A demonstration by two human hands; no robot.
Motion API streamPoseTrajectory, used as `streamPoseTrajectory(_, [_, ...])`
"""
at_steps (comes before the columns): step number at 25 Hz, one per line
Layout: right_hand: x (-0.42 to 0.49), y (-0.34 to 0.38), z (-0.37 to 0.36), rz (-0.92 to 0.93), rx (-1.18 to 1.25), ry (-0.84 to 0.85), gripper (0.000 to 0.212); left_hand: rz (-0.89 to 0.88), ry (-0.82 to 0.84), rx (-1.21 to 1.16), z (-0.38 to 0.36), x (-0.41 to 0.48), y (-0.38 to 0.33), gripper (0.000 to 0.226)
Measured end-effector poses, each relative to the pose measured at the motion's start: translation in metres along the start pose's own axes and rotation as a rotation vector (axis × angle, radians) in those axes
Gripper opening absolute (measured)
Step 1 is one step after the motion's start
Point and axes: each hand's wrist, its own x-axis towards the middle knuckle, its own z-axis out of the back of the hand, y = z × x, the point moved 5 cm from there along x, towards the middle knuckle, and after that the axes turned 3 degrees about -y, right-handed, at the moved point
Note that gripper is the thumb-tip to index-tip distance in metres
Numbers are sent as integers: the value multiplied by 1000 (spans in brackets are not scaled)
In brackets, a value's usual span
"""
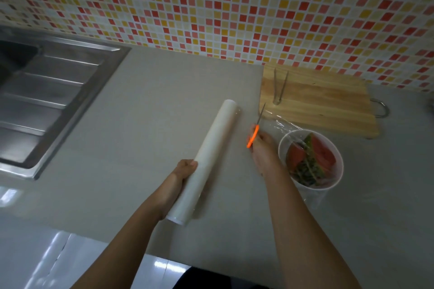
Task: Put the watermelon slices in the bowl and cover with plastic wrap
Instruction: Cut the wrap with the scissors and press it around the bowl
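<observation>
Hands grip white cylindrical roll [212,158] and orange-handled scissors [254,132].

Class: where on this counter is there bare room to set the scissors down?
Bare counter between sink and wrap roll, and near the front edge. Crowded around the bowl, cutting board and right hand.

— Where's the bowl [311,159]?
— Right of the wrap roll [206,159], slices [310,157] inside, cutting board [317,101] behind it.
— And the tongs [279,84]?
— On that board. Sink [47,101] far left.
</observation>
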Motion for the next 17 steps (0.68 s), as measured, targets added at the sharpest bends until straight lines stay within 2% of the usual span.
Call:
streamPoseTrajectory(3, [-30,-18,5,129,-525,27,43,-30,5,-134,-4,-3,3,45])
streamPoseTrajectory(6, [-57,-24,7,236,-749,-13,46,-37,-18,-123,-4,-2,9,35])
streamPoseTrajectory(8, [-67,-20,6,301,-897,-67,33,-63,-106,-14,2,4,11,35])
streamPoseTrajectory(11, [-75,-17,2,332,-974,-95,24,-140,-221,231,7,11,9,37])
streamPoseTrajectory(13, [-79,-20,-1,315,-967,-101,21,-257,-274,469,8,10,7,39])
streamPoseTrajectory(17, [-89,-29,-4,310,-962,-139,25,-470,-293,735,-1,11,6,35])
